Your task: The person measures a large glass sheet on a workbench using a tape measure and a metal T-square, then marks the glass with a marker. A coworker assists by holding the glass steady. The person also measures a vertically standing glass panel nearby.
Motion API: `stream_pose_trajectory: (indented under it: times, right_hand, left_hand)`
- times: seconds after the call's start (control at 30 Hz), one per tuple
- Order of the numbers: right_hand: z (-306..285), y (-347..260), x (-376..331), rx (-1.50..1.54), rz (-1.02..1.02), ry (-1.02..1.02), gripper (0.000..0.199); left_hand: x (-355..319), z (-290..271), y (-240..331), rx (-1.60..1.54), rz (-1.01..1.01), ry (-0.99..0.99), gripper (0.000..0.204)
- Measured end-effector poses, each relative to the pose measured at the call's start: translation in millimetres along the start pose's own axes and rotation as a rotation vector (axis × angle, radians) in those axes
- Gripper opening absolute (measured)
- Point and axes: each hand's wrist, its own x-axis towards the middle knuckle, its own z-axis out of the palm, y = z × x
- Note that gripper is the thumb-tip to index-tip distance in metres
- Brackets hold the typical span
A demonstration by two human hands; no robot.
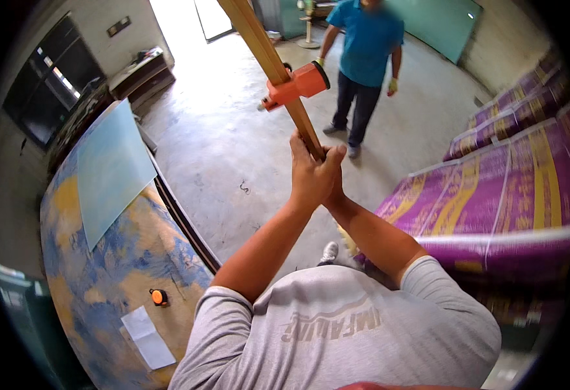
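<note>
Both my hands are wrapped round the lower end of a long yellow-brown bar (253, 32), which slants up and away to the left in front of me. My left hand (307, 177) and my right hand (334, 170) press close together on it, fingers partly hidden. Farther up, an orange sliding head (294, 87) with a round black-rimmed end sits around the bar. To my left, a pale blue-green glass sheet (114, 170) lies on a worktable (113, 273) with a blue and tan patchy top. An orange and black tape measure (159, 297) and a creased white paper (147, 338) rest nearer me.
A person in a blue shirt (367, 45) and gloves stands ahead on the concrete floor (226, 156). Purple and yellow wrapped stacks (480, 188) line the right side. A low cabinet (142, 78) stands far left, and a large green sheet (444, 26) leans at the back.
</note>
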Motion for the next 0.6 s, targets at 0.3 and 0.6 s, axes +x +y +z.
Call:
stream_pose_trajectory:
  times: [0.3,0.6]
  right_hand:
    - [-15.5,-38.7,187.3,-0.099,0.052,-0.295,0.028]
    - [86.4,-121.8,369.3,-0.540,-0.382,-0.523,0.053]
  left_hand:
    - [217.7,-36.5,-63.6,-0.039,0.040,0.259,0.033]
    - [278.2,-23.6,-56.2,0.172,-0.043,0.340,0.031]
